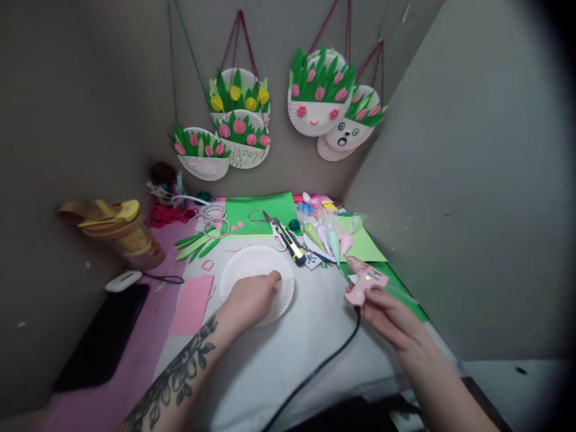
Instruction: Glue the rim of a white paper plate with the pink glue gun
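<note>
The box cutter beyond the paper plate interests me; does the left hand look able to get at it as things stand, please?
Probably yes: the left hand is over the paper plate, and the box cutter lies just beyond, with nothing visible covering its handle.

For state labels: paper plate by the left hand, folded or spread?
Spread: the paper plate shows a wide round outline with no visible fold, though the left hand hides part.
</note>
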### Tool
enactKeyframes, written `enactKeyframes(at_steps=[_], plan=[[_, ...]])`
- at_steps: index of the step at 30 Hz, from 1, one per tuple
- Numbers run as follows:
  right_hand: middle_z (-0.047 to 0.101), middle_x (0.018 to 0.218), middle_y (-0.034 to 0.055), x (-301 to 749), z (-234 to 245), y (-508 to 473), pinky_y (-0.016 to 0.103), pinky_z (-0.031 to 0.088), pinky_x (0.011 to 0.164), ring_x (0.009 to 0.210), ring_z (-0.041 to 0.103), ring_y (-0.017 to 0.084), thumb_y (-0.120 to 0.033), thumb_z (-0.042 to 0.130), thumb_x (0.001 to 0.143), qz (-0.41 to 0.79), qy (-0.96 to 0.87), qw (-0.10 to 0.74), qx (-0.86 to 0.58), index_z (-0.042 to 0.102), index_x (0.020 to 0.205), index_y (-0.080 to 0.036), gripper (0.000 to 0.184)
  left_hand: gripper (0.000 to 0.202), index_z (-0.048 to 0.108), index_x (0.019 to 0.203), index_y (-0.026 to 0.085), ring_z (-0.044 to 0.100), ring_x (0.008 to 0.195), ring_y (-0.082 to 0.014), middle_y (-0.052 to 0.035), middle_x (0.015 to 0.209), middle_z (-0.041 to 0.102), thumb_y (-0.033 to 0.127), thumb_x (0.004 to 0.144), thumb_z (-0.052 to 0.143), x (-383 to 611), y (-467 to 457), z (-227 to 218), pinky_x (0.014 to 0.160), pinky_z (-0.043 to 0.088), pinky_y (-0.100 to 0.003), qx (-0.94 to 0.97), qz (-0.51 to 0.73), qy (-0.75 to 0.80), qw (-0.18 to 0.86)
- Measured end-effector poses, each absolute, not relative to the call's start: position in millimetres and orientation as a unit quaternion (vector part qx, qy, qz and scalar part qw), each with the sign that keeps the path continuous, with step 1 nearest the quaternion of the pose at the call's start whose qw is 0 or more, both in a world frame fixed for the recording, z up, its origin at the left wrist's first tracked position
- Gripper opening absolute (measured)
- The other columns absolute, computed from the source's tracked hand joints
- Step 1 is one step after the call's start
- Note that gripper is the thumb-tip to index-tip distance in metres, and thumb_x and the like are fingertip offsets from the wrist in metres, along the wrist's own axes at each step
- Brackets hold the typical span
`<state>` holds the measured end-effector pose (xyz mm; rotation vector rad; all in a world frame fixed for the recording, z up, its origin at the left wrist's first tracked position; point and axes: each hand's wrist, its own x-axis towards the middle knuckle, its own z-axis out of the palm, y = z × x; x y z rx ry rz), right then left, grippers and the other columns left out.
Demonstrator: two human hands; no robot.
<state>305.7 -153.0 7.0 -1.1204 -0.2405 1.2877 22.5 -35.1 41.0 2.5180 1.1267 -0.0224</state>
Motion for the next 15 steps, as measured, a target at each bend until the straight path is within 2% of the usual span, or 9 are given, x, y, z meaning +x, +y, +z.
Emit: enactKeyframes(at_steps=[3, 6, 9, 13, 15], plan=[[0.072, 0.084, 0.0046, 310, -2, -173, 0.028, 0.062, 0.072, 0.076, 0.072, 0.018, -0.012, 0.073, 0.065, 0.529, -0.098, 0.624, -0.567, 0.064, 0.086, -0.018, 0.024, 0.035, 0.054, 0.120, 0.020, 0.068, 0.091, -0.0295, -0.0114, 0.101, 0.072, 0.023, 0.090, 0.036, 27, -36, 32, 0.071, 0.047, -0.036, 0.888, -0.008, 0.411, 0.207], [0.072, 0.081, 0.0051, 315, -11, -182, 0.023, 0.061, 0.063, 0.069, 0.072, 0.017, -0.013, 0.072, 0.066, 0.459, -0.111, 0.606, -0.640, 0.063, 0.088, -0.016, 0.023, 0.035, 0.054, 0.120, 0.021, 0.067, 0.096, -0.0281, -0.0094, 0.105, 0.072, 0.027, 0.092, 0.034, 22, -38, 27, 0.076, 0.048, -0.036, 0.874, 0.023, 0.420, 0.242], [0.072, 0.075, 0.0038, 324, -20, -186, 0.023, 0.058, 0.054, 0.062, 0.070, 0.018, -0.017, 0.071, 0.066, 0.400, -0.110, 0.573, -0.707, 0.060, 0.096, -0.017, 0.032, 0.035, 0.059, 0.117, 0.021, 0.065, 0.101, -0.0267, -0.0082, 0.111, 0.070, 0.026, 0.093, 0.034, 19, -37, 22, 0.083, 0.047, -0.036, 0.873, 0.047, 0.407, 0.265], [0.071, 0.074, 0.0060, 347, -31, -190, 0.032, 0.056, 0.054, 0.062, 0.069, 0.024, -0.032, 0.071, 0.065, 0.380, -0.155, 0.499, -0.763, 0.054, 0.108, -0.018, 0.048, 0.037, 0.064, 0.113, 0.018, 0.063, 0.101, -0.0243, -0.0099, 0.108, 0.068, 0.023, 0.092, 0.035, 23, -37, 10, 0.088, 0.046, -0.034, 0.882, 0.054, 0.365, 0.294], [0.069, 0.068, 0.0053, 359, -32, -191, 0.035, 0.052, 0.051, 0.059, 0.067, 0.026, -0.041, 0.069, 0.064, 0.288, -0.227, 0.440, -0.820, 0.055, 0.107, -0.016, 0.051, 0.037, 0.066, 0.113, 0.017, 0.063, 0.099, -0.0236, -0.0103, 0.104, 0.067, 0.021, 0.091, 0.036, 25, -38, 5, 0.088, 0.046, -0.034, 0.881, 0.053, 0.354, 0.309]])
